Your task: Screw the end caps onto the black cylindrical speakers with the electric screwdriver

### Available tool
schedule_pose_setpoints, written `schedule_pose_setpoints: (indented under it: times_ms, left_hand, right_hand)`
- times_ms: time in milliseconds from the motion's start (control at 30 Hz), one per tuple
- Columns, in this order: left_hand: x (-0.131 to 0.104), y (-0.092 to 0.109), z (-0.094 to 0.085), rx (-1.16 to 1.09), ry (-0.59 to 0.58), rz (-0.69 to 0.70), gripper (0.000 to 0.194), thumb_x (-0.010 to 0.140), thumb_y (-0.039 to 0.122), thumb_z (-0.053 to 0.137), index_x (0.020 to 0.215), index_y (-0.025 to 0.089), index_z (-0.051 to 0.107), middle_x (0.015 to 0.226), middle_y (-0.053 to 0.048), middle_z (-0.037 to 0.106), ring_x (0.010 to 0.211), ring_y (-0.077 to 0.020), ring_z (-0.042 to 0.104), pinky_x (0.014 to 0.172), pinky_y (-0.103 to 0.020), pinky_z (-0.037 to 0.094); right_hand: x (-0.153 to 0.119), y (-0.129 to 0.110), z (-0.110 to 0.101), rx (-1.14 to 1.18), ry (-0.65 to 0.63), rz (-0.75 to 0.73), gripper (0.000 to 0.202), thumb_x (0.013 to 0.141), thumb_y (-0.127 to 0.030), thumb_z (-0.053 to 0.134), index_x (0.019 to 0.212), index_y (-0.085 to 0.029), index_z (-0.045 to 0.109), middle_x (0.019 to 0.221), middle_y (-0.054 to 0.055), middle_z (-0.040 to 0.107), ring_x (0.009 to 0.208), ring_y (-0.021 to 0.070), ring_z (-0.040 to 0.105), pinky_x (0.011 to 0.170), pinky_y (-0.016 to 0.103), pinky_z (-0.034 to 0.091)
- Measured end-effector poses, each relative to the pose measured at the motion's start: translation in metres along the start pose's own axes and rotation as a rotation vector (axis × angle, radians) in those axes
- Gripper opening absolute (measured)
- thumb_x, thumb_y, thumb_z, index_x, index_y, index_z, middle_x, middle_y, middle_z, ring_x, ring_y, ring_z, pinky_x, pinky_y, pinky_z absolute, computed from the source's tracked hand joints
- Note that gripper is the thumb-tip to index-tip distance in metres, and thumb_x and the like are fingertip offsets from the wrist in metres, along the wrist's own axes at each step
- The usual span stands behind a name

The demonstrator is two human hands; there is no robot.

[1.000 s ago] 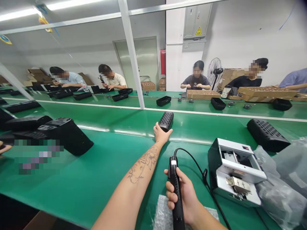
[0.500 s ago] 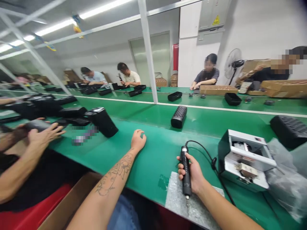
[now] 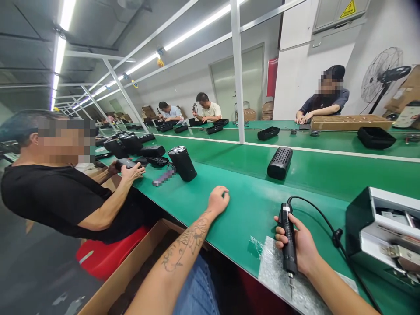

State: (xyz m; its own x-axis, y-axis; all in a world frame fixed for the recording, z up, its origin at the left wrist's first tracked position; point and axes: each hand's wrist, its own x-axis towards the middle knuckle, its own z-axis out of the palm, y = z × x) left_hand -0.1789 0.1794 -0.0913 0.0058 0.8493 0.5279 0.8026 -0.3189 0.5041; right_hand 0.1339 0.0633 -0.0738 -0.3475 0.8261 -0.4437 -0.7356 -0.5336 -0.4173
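Observation:
My right hand (image 3: 303, 249) is wrapped around a black electric screwdriver (image 3: 288, 240), its bit pointing down over a sheet of bubble wrap (image 3: 272, 267) at the table's front edge. A black cord curves from the screwdriver's top toward the right. On the green tabletop (image 3: 243, 210), my left hand (image 3: 219, 199) rests with its fingers curled in; whatever they may hold is hidden. Beyond both hands lies a black speaker-like housing with a perforated grille (image 3: 280, 163). Left of my left hand stands another black housing (image 3: 182, 163).
At right sits a white and black screw-feeder-like machine (image 3: 383, 240). A co-worker (image 3: 65, 188) on my left holds a black part (image 3: 126, 164), with several black housings nearby. An open cardboard box (image 3: 131, 280) stands between us. A white post (image 3: 238, 74) rises beyond the table.
The view has swung left, bringing the co-worker on my left more fully into sight and cutting off the machine at right. My hands keep the same pose.

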Motion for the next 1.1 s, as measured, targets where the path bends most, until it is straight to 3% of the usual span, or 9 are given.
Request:
schedule_pose_setpoints:
  times_ms: [200, 267, 333, 467, 667, 867, 1100]
  left_hand:
    - [-0.022, 0.120, 0.094, -0.243, -0.190, 0.221, 0.018, 0.085, 0.015, 0.062, 0.099, 0.020, 0.071, 0.111, -0.006, 0.071, 0.106, -0.0188, 0.066, 0.101, -0.031, 0.053]
    - [-0.028, 0.149, 0.110, -0.307, -0.244, 0.251, 0.021, 0.084, 0.012, 0.060, 0.099, 0.020, 0.071, 0.108, -0.005, 0.072, 0.101, -0.0180, 0.067, 0.095, -0.030, 0.055]
    - [-0.034, 0.163, 0.115, -0.343, -0.258, 0.230, 0.022, 0.086, 0.012, 0.058, 0.102, 0.019, 0.071, 0.109, -0.007, 0.072, 0.101, -0.0191, 0.067, 0.095, -0.031, 0.054]
    - [-0.043, 0.157, 0.100, -0.386, -0.293, 0.173, 0.022, 0.090, 0.022, 0.058, 0.108, 0.016, 0.069, 0.109, -0.009, 0.073, 0.102, -0.0205, 0.067, 0.095, -0.033, 0.054]
    - [-0.045, 0.146, 0.079, -0.453, -0.479, 0.237, 0.017, 0.079, 0.029, 0.072, 0.093, 0.020, 0.074, 0.097, -0.001, 0.077, 0.091, -0.0178, 0.070, 0.090, -0.028, 0.055]
    - [-0.040, 0.143, 0.085, -0.498, -0.599, 0.267, 0.016, 0.079, 0.034, 0.072, 0.088, 0.021, 0.074, 0.101, -0.002, 0.078, 0.099, -0.0200, 0.071, 0.094, -0.029, 0.053]
    - [-0.041, 0.139, 0.090, -0.645, -0.587, 0.306, 0.007, 0.078, 0.026, 0.073, 0.077, 0.019, 0.075, 0.101, -0.005, 0.078, 0.098, -0.0191, 0.072, 0.097, -0.028, 0.052]
  right_hand:
    - [0.001, -0.003, -0.008, 0.037, -0.086, -0.049, 0.035, 0.096, -0.047, 0.053, 0.109, -0.015, 0.063, 0.063, -0.003, 0.049, 0.044, 0.0086, 0.042, 0.045, 0.026, 0.045]
    - [0.001, -0.008, -0.010, 0.051, -0.109, -0.091, 0.035, 0.097, -0.047, 0.050, 0.107, -0.016, 0.063, 0.062, -0.003, 0.047, 0.043, 0.0079, 0.040, 0.045, 0.025, 0.046]
    - [0.002, -0.013, -0.013, 0.056, -0.104, -0.140, 0.035, 0.098, -0.047, 0.048, 0.106, -0.017, 0.063, 0.062, -0.004, 0.047, 0.043, 0.0078, 0.040, 0.045, 0.024, 0.046]
    - [0.006, -0.021, -0.017, 0.027, -0.071, -0.160, 0.034, 0.097, -0.043, 0.050, 0.111, -0.016, 0.064, 0.064, -0.003, 0.047, 0.044, 0.0088, 0.042, 0.045, 0.026, 0.048]
    - [0.006, -0.021, -0.016, 0.024, -0.040, -0.160, 0.035, 0.097, -0.040, 0.046, 0.112, -0.014, 0.065, 0.065, -0.002, 0.048, 0.045, 0.0097, 0.045, 0.053, 0.032, 0.058]
    - [0.005, -0.026, -0.021, -0.030, 0.071, -0.194, 0.034, 0.093, -0.038, 0.049, 0.114, -0.021, 0.070, 0.066, 0.000, 0.048, 0.044, 0.0122, 0.046, 0.059, 0.039, 0.063]
    - [0.008, -0.029, -0.022, -0.095, 0.058, -0.224, 0.030, 0.091, -0.036, 0.052, 0.109, -0.018, 0.069, 0.066, 0.001, 0.052, 0.046, 0.0148, 0.050, 0.056, 0.043, 0.062]
